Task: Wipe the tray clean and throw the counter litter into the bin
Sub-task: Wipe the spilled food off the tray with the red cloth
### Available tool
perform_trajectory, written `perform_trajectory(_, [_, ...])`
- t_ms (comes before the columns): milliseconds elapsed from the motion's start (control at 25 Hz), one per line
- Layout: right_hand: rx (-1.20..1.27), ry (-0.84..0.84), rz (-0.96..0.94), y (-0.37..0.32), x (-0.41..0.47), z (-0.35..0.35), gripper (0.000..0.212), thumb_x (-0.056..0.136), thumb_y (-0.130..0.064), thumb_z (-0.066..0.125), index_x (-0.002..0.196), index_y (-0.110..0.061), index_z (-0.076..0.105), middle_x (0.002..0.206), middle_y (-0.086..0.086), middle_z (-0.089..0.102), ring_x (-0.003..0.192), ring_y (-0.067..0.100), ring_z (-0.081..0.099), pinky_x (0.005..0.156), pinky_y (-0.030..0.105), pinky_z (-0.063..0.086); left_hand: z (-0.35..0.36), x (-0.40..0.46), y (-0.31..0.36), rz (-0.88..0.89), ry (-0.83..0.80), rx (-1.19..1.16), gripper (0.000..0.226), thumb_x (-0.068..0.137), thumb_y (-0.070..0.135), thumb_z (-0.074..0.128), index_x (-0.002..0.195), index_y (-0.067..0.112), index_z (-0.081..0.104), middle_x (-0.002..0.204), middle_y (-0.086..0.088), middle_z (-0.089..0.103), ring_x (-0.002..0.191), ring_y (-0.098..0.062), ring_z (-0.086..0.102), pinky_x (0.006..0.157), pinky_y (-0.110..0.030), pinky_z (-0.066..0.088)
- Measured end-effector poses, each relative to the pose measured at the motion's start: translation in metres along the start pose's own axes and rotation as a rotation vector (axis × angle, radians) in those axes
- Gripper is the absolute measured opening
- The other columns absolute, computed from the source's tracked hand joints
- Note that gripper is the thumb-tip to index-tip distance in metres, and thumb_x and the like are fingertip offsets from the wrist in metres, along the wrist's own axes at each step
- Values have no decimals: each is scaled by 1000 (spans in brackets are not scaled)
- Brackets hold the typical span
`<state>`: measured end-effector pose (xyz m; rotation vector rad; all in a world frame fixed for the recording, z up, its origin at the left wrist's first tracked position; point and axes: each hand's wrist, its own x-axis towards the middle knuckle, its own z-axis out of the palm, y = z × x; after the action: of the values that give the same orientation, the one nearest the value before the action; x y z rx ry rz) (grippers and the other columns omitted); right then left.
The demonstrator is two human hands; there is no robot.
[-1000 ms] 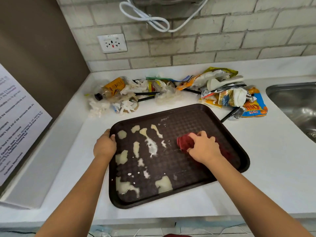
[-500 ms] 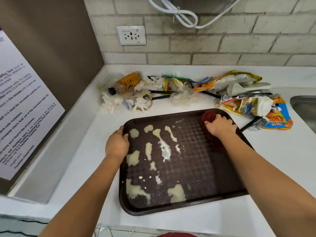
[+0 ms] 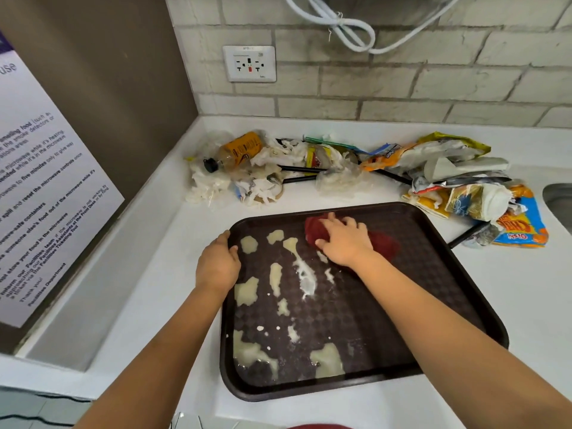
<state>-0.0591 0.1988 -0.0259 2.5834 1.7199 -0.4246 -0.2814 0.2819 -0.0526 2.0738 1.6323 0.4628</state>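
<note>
A: Wiping is under way. Where does the tray (image 3: 356, 308) sit, and how will it handle?

B: The tray lies flat on the white counter (image 3: 161, 274), near its front edge. It looks stiff and light, with a raised rim and a dimpled floor. Pale wet spills (image 3: 305, 275) cover its left half, so that surface is likely slippery. The dry rim is the place to take hold.

A: And the cloth (image 3: 382, 244)?

B: The red cloth is soft and bunched at the far middle of the tray. It should fold under pressure and soak the spill rather than push it.

A: State the hands.

B: The left hand (image 3: 218, 266) grips the tray's left rim, thumb over the edge, forearm reaching straight in from below. The right hand (image 3: 345, 241) lies palm-down on the cloth with fingers spread and pointing left, pressing it onto the tray; the forearm crosses the tray diagonally from the lower right. The hands are apart.

A: The litter (image 3: 340, 168)?

B: Wrappers, crumpled tissue, a bottle (image 3: 238, 151) and black sticks lie in a row at the back of the counter, untouched. No bin is in view.

A: Risk?

B: The tray could skid if the rim hold slackens.
</note>
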Motion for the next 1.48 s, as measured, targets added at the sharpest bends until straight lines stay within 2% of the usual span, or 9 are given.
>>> perform_trajectory(80, [18,-49,-149,-7,-3,-1,60,93,-44,42,147,-27,20,154,-2,24,140,24,19,112,41,16,2,-1,2,-19,28,-22,44,98,19,39,140,11,38,137,-12,51,124,-30,49,103,-36,39])
perform_trajectory(200, [10,-13,-155,-5,-5,1,59,93,-45,42,146,-27,24,151,-3,31,138,22,23,110,40,20,3,-4,3,-41,56,-70,42,98,18,38,139,10,41,135,-13,53,123,-31,50,102,-36,40])
perform_trajectory(360, [49,136,201,37,-10,2,56,94,-46,37,143,-23,28,152,-2,27,135,29,28,107,46,25,2,-2,1,-23,51,-80,42,98,18,39,139,10,41,136,-11,52,124,-29,49,102,-33,39])
perform_trajectory(520, [153,53,420,67,-7,-6,58,94,-50,33,146,-26,23,155,-6,19,138,34,21,109,50,20,4,-2,0,-14,57,-82,42,97,17,40,139,10,41,136,-11,52,123,-29,50,102,-32,39])
perform_trajectory(800, [52,4,-34,12,-13,3,55,93,-47,38,145,-33,24,154,-14,20,141,23,18,112,44,17,4,-2,3,-25,79,-69,42,97,18,39,138,10,42,135,-11,53,122,-30,51,100,-34,41])
perform_trajectory(1000, [137,-179,-298,16,-40,-5,55,87,-32,57,139,-35,39,148,-18,30,139,14,20,111,42,12,-1,1,4,-32,63,-75,42,98,19,38,139,14,43,133,-12,55,120,-30,52,95,-35,44])
perform_trajectory(1120, [192,-124,-226,48,-56,-6,54,82,-29,62,134,-37,46,143,-17,39,135,14,27,109,39,14,-2,1,6,-37,57,-77,42,97,21,38,138,15,43,131,-13,56,118,-31,53,93,-35,45])
perform_trajectory(1240, [134,-15,-31,79,-67,-3,54,88,-39,54,139,-38,36,146,-5,40,137,18,26,109,39,16,-4,0,3,-67,45,-113,42,98,27,40,138,15,43,125,-16,59,116,-32,54,93,-36,44])
perform_trajectory(1480, [-27,57,158,101,-79,5,51,91,-54,40,139,-38,35,153,-12,22,140,29,17,111,52,11,-3,-42,-8,3,-54,-130,48,98,26,38,144,13,29,103,-18,67,110,-36,56,96,-40,41])
